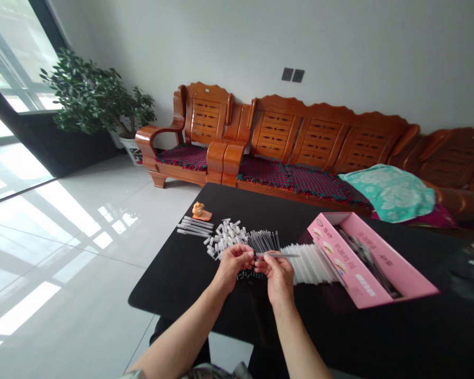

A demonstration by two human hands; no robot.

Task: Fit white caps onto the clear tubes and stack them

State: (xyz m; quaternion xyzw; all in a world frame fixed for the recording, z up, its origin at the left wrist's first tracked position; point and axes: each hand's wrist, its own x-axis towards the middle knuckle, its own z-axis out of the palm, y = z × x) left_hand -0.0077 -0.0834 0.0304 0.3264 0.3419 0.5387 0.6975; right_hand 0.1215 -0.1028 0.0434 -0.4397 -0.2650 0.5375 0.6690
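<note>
Over the black table my right hand (278, 273) is closed around a slim grey pen (288, 256), which lies nearly level and points right. My left hand (236, 262) pinches at the pen's left end; the fingers cover what is between them. Just beyond the hands lie a row of thin dark refills (264, 239) and a heap of white pen caps (227, 237). Translucent white tubes (312, 263) are lined up to the right. Small black pieces (245, 275) are partly hidden behind my hands. Several grey pens (195, 226) lie side by side at the left.
A long pink box (335, 263) with dark pen-like sticks stands on the black table (169, 284) at the right. A small orange figurine (199, 209) sits near the far left corner. Behind are a wooden sofa (278, 126), a turquoise cloth (391, 192) and a potted plant (95, 95).
</note>
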